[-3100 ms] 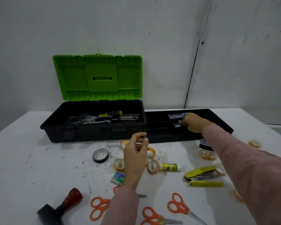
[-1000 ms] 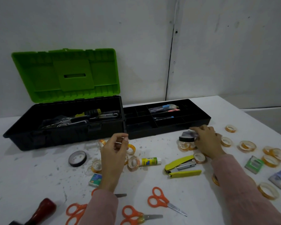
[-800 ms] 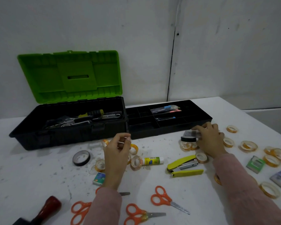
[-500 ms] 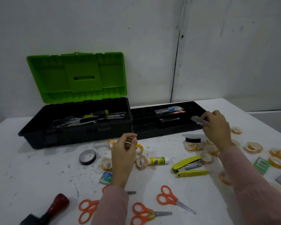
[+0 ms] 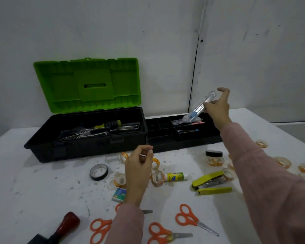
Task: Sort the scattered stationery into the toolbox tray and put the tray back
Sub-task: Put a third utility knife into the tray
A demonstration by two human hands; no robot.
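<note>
One packet hangs above tray rim.

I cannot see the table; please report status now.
Right hand holds a clear packet above the tray. Left hand pinches something small. Nothing blocks the tray.

head cam | looks forward-down | near white table | toolbox mid-frame, wall behind

Toolbox lid: green plastic, ribbed, slight sheen. Tray: black plastic, matt. Packet pinched in right hand: clear glossy plastic. Table: white, matt, scuffed and speckled. Scissors: orange plastic handles, bare metal blades. Sleeve: pink cloth.
</note>
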